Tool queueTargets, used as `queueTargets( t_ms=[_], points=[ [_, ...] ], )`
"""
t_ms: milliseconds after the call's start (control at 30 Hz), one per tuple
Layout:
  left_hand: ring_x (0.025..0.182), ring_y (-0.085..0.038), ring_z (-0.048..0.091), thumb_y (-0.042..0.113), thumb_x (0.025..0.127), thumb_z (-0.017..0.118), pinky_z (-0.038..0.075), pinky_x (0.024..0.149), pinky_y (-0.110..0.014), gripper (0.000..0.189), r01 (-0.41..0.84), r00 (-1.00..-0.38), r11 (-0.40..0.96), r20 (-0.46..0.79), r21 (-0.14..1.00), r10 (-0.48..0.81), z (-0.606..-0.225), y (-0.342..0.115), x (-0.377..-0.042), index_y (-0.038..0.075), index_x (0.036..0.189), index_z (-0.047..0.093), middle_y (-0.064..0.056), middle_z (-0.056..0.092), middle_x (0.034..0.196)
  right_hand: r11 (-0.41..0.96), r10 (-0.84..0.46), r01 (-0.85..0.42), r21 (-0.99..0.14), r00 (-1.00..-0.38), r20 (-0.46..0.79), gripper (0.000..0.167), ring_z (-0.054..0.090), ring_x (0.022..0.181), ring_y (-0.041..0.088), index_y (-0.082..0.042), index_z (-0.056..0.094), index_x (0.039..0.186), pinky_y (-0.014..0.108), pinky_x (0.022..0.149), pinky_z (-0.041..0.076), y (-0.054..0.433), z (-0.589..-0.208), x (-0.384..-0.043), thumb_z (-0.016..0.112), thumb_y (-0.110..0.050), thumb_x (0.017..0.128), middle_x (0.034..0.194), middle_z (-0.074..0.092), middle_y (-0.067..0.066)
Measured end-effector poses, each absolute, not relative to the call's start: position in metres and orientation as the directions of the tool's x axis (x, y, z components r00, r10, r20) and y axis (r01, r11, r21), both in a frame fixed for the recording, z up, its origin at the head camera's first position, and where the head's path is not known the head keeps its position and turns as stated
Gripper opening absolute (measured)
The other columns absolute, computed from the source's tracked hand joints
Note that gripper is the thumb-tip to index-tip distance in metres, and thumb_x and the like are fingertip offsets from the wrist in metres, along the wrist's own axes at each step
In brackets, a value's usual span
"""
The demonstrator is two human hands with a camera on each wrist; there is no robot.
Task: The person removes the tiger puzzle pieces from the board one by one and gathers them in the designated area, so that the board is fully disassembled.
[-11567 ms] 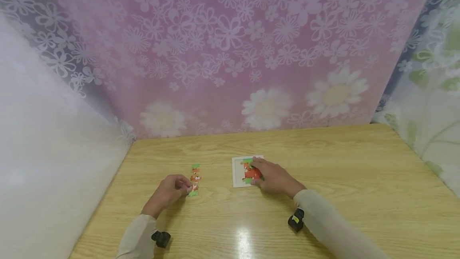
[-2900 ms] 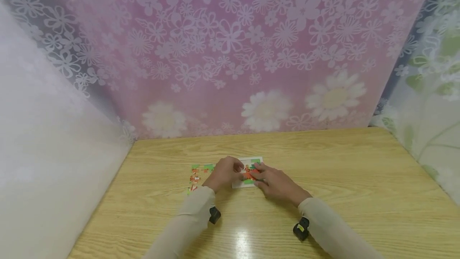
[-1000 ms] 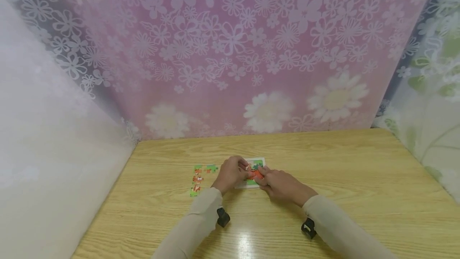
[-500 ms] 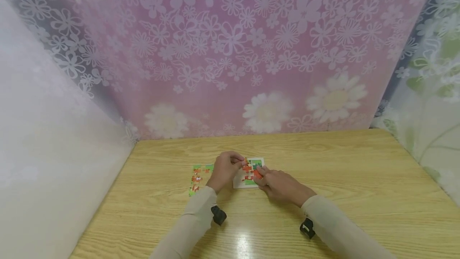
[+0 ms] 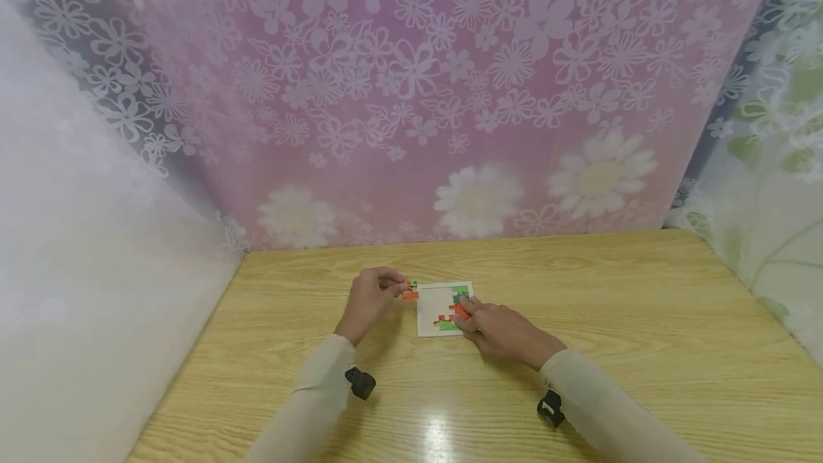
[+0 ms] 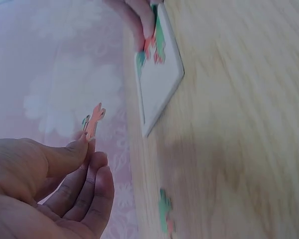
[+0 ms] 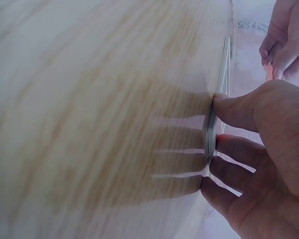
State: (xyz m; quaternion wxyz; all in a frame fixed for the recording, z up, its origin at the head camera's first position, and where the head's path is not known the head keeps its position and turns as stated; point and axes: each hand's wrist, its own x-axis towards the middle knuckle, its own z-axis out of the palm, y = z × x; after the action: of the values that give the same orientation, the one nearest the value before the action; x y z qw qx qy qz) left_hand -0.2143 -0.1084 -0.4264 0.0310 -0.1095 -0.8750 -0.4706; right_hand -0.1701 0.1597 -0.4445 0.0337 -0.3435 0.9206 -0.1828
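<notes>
My left hand pinches an orange-red puzzle piece with green bits between thumb and forefinger, just left of the puzzle tray. In the left wrist view the piece stands on edge above the fingertips. The white square tray lies flat, its left side bare. Green and red puzzle pieces fill part of its bottom and right side. My right hand presses with outstretched fingers on the tray's right side, partly covering the pieces there. Its thumb and fingertips touch the tray's edge in the right wrist view.
A loose green and red puzzle piece lies on the wooden table near the left hand. The left hand hides most of the other loose pieces. A pink flowered backdrop stands behind the table, with pale side walls left and right.
My left hand has lifted the orange-red piece from the tray's upper middle and carried it left, baring more of the tray. The right hand stays on the tray's right side.
</notes>
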Motion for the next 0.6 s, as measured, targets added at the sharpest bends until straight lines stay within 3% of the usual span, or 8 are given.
queueTargets(
  t_ms=[333,600],
  points=[
    [0.088,-0.02,0.069,0.016,0.093,0.075,0.058,0.075,-0.039,0.01,0.195,-0.98,0.58,0.177,0.791,0.088,-0.421,-0.148,-0.21,0.009,0.1,0.077,-0.002,0.074,0.096,0.684,-0.656,-0.644,-0.342,-0.748,0.099,0.028,0.047,0.132,0.05,0.001,0.07,0.126,0.056,0.099,0.047,0.161,-0.445,-0.17,0.06,-0.011,0.103,0.145,0.046,0.033],
    [0.084,-0.031,0.071,0.016,0.093,0.076,0.058,0.068,-0.038,0.012,0.141,-0.99,0.585,0.123,0.798,0.07,-0.424,-0.169,-0.206,0.007,0.101,0.077,-0.005,0.075,0.094,0.694,-0.644,-0.624,-0.36,-0.761,0.079,0.03,0.044,0.134,0.05,0.001,0.068,0.129,0.058,0.102,0.045,0.16,-0.447,-0.17,0.06,-0.013,0.103,0.147,0.043,0.033]
  ],
)
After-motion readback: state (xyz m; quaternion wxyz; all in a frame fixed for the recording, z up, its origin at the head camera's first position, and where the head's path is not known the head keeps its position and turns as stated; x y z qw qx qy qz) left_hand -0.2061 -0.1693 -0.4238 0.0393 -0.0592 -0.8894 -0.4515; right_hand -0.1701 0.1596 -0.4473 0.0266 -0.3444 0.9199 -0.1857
